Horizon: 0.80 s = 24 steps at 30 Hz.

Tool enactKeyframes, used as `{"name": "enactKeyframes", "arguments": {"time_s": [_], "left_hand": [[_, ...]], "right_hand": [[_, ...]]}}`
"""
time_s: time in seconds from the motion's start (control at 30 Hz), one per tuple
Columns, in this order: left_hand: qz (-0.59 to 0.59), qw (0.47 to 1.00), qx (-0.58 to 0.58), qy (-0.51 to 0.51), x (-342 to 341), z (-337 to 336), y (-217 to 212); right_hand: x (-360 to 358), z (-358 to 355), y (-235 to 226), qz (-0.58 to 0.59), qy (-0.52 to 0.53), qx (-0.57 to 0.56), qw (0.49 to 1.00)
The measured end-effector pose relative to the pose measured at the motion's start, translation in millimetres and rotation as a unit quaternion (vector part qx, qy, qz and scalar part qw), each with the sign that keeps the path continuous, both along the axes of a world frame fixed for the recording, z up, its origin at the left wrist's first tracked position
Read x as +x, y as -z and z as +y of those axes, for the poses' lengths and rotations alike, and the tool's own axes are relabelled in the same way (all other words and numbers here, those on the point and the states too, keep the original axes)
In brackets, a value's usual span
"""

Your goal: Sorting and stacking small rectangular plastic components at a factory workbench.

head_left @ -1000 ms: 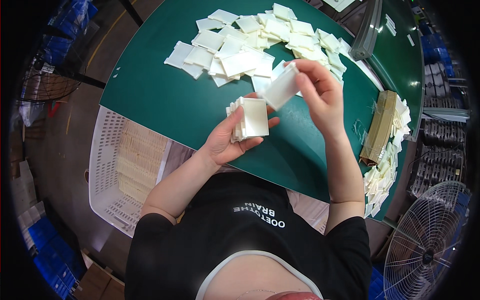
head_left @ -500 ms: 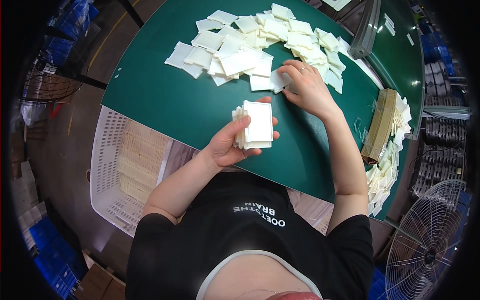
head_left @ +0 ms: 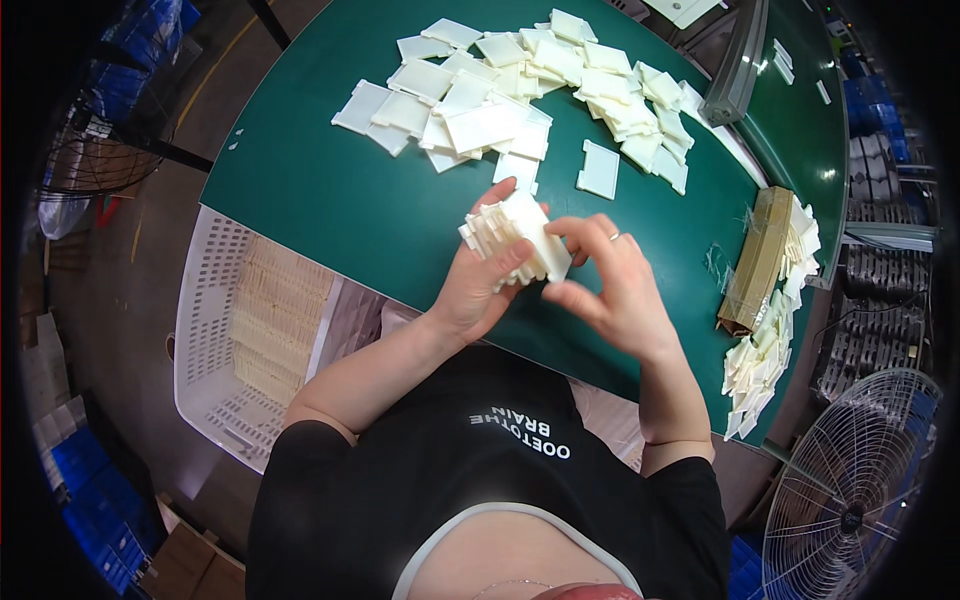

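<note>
My left hand [head_left: 476, 290] is wrapped round a stack of white plastic plates [head_left: 490, 235], held tilted above the near part of the table. The thumb lies across the ridged edges of the stack. My right hand [head_left: 615, 285] has its thumb and fingers at the right edge of the outermost plate [head_left: 538, 235], pinching it against the stack. Beyond my hands lies one single plate [head_left: 599, 169], flat on the green table [head_left: 300, 190]. A loose heap of similar white plates [head_left: 480, 125] spreads across the far part.
At the right stands a cardboard box [head_left: 757, 260], with more white pieces [head_left: 762, 360] heaped beside it. A white perforated basket [head_left: 205, 330] with stacked pieces stands below the table's left edge. A wire-guarded fan [head_left: 850, 480] is at the lower right.
My right hand has come back from the heap to the stack in my left hand. The stack has tilted, and a single plate now shows near where my right hand was.
</note>
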<state>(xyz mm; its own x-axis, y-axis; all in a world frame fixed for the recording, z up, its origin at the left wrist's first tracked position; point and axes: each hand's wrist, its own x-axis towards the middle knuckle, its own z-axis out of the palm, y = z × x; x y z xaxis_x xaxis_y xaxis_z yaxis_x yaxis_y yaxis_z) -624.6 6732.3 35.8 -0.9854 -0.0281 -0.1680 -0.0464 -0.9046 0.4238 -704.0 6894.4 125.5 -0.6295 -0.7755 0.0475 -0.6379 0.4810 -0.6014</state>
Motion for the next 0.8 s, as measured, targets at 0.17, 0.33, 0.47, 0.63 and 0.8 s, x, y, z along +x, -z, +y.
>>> {"name": "enactKeyframes", "arguments": {"time_s": [0.17, 0.33, 0.47, 0.63, 0.8], "left_hand": [[0.005, 0.996, 0.042, 0.076, 2, -5, -9], [0.02, 0.982, 0.131, 0.135, 5, -9, -1], [-0.004, 0.986, 0.103, 0.135, 7, -14, 1], [-0.059, 0.985, 0.102, 0.127, 9, -7, -4], [-0.036, 0.971, 0.015, 0.236, 1, -19, -16]], "right_hand": [[-51, 9, 22, 0.139, 0.089, -0.031, 0.986], [-92, 14, 47, 0.254, 0.04, 0.089, 0.962], [-66, 7, 26, 0.071, 0.026, -0.104, 0.992], [-23, 1, 15, -0.076, -0.079, -0.137, 0.985], [-13, 16, 0, -0.097, -0.092, -0.153, 0.979]]}}
